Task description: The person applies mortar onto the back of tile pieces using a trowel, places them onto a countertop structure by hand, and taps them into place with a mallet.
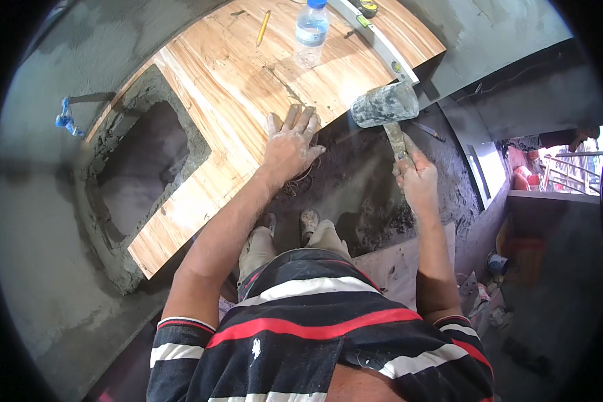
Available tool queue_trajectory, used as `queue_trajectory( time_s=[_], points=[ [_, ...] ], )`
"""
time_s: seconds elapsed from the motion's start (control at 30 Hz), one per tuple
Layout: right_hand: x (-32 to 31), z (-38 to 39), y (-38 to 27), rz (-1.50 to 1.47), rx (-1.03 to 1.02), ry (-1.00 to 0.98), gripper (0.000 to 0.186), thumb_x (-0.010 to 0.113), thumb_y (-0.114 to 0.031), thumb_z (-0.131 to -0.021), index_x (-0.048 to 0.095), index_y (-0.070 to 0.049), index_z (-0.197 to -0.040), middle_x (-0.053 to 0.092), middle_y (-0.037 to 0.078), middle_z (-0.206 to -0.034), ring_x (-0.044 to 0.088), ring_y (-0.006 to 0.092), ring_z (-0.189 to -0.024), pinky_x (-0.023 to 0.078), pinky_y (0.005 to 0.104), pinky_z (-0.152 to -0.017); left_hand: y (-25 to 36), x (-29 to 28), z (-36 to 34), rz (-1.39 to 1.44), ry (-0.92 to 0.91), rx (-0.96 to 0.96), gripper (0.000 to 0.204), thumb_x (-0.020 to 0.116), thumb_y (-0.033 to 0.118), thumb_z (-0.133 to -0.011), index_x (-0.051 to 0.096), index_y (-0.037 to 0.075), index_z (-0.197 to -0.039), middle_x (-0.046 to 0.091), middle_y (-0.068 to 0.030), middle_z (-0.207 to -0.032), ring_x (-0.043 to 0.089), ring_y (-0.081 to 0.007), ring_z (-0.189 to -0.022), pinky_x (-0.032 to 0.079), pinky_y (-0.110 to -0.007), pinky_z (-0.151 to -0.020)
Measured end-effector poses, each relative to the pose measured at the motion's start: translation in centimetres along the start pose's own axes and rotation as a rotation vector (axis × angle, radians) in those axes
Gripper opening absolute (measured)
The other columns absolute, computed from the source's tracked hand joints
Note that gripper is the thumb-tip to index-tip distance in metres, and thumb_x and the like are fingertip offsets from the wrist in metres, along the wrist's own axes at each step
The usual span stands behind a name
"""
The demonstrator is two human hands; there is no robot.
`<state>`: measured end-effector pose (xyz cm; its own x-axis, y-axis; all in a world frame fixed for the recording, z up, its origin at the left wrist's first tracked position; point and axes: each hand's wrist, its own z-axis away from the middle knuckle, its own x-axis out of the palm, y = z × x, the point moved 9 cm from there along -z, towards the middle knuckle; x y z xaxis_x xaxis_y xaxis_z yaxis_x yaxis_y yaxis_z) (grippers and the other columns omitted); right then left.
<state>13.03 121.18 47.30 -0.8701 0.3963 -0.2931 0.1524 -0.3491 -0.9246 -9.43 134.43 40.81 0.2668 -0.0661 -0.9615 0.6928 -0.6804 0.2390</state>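
My right hand is closed round the handle of a mallet. The mallet's thick grey head is smeared with pale material and stands above the front edge of a wood-grain slab. My left hand lies on that edge, fingers stretched out flat over the surface. Beyond it on the slab stands a clear water bottle with a blue cap. A spirit level lies along the right part of the slab, and a yellow pencil rests further back.
An opening with rough mortar edges sits left of the slab. A blue tap fitting sticks out of the grey wall. A tape measure lies at the far right of the slab. A bucket stands on the floor at right.
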Motion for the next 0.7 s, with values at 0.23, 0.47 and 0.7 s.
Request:
queue_trajectory(
  time_s=[0.23, 0.47, 0.7],
  points=[
    [2.8, -1.1, -1.1, -0.005, 0.006, -0.084, 0.049, 0.058, -0.001, -0.1, 0.06, -0.008, -0.148, 0.061, -0.004, -0.093, 0.049, 0.0027, -0.068, 0.04, 0.0204, -0.056, 3.0, 0.2, 0.9, -0.05, 0.034, 0.026, 0.08, 0.069, 0.048, -0.093, 0.045, 0.007, -0.157, 0.039, -0.0107, -0.166, 0.033, -0.0382, -0.154, 0.028, -0.073, -0.116],
    [4.1, -1.5, -1.5, -0.061, 0.008, -0.112, 0.051, 0.057, 0.001, -0.099, 0.059, -0.008, -0.149, 0.062, -0.003, -0.095, 0.05, 0.0029, -0.069, 0.041, 0.0202, -0.057, 5.7, 0.3, 3.8, 0.099, 0.042, 0.095, 0.083, 0.073, 0.045, -0.089, 0.045, 0.005, -0.157, 0.044, -0.0143, -0.162, 0.031, -0.033, -0.155, 0.027, -0.069, -0.12],
    [4.1, -1.5, -1.5, -0.01, -0.002, -0.124, 0.049, 0.057, 0.0, -0.1, 0.06, -0.009, -0.148, 0.06, -0.004, -0.087, 0.049, 0.0035, -0.066, 0.041, 0.0205, -0.056, 2.5, 0.1, 3.2, 0.086, -0.027, 0.13, 0.087, 0.076, 0.042, -0.087, 0.042, 0.006, -0.159, 0.037, -0.0117, -0.166, 0.03, -0.0322, -0.156, 0.024, -0.065, -0.123]
  ],
)
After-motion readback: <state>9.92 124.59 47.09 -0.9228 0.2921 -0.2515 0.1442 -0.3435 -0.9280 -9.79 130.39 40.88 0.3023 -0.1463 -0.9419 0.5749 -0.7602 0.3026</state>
